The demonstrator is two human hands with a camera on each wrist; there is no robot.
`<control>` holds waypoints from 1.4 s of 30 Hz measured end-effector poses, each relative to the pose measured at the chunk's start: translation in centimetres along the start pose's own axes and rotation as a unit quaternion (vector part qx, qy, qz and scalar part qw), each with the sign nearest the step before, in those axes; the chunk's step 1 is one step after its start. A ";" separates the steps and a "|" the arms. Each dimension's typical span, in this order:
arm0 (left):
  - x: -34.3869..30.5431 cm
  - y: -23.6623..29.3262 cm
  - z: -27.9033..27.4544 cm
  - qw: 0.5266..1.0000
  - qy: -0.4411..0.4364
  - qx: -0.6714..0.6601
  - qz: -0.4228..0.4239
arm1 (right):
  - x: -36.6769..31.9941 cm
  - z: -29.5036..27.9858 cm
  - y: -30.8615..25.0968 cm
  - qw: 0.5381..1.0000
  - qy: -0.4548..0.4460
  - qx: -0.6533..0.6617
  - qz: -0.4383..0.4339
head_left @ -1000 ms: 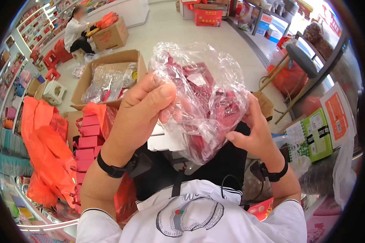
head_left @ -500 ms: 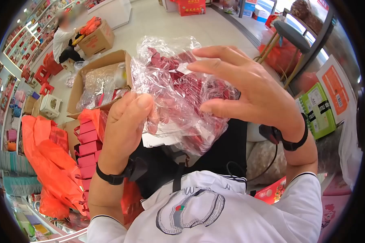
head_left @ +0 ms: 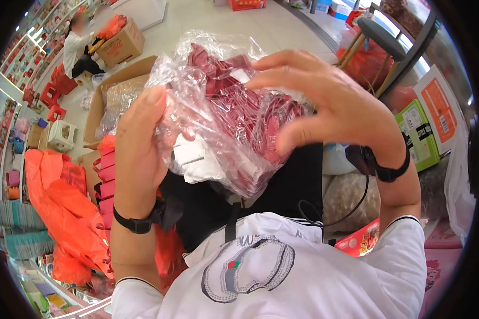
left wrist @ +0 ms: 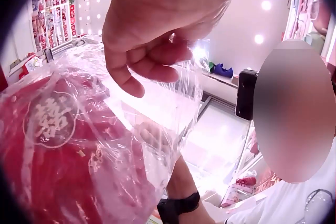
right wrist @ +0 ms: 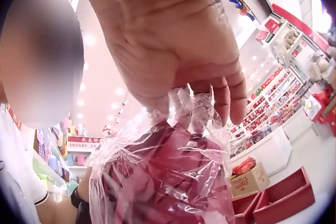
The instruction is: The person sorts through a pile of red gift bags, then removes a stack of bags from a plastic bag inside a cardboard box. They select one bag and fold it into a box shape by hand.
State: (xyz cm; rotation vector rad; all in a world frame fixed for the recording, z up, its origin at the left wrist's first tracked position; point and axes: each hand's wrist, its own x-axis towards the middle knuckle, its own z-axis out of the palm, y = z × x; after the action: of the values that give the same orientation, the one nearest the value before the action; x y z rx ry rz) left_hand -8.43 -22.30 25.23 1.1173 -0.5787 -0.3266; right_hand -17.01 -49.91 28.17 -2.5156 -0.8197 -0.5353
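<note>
A clear plastic bag (head_left: 239,165) of dark red pieces (head_left: 229,90) is held up over the lap. My left hand (head_left: 139,141) grips its left side, thumb in front and fingers behind the film. White card (head_left: 192,154) shows at the bag's lower left. Through the film in the left wrist view, a red face (left wrist: 68,171) bears a pale emblem (left wrist: 51,119). At the bag's upper right, my right hand (head_left: 332,103) spreads its thumb and fingers apart. Bunched film (right wrist: 189,103) lies right at the right hand's fingers in the right wrist view.
An open cardboard box (head_left: 98,109) with wrapped goods stands ahead left. Orange-red plastic bags (head_left: 64,207) and a row of red boxes (head_left: 106,189) lie at left. A stool (head_left: 380,40) and green package (head_left: 420,135) are at right. Another person (head_left: 80,50) sits further off.
My right hand let go of the bag's right edge and moved up over its upper right, fingers spread. My left hand moved left with the bag, baring more white card.
</note>
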 end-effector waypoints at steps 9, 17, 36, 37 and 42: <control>-1.8 0.3 -3.5 0.993 0.031 0.092 -0.068 | -1.9 0.2 0.3 0.993 -0.088 0.040 0.061; -4.7 -0.9 -12.8 0.988 0.110 0.070 -0.084 | -4.2 1.5 1.1 0.993 -0.032 0.076 0.083; -5.9 -5.8 -2.5 0.963 -0.028 0.230 -0.135 | -6.1 2.7 0.6 0.986 -0.061 0.089 0.127; -5.9 -5.7 -3.8 0.973 0.007 0.180 -0.141 | -6.5 2.8 0.9 0.984 -0.069 0.087 0.137; -4.8 -3.8 -7.6 0.985 0.065 -0.015 -0.160 | -9.4 4.8 3.4 0.980 -0.104 0.049 0.161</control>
State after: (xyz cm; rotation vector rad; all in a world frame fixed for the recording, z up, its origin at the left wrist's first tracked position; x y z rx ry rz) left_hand -7.66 -15.70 18.06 1.1937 -0.2766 -0.5342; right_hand -20.88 -54.24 18.66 -2.5696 -0.4771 -0.1220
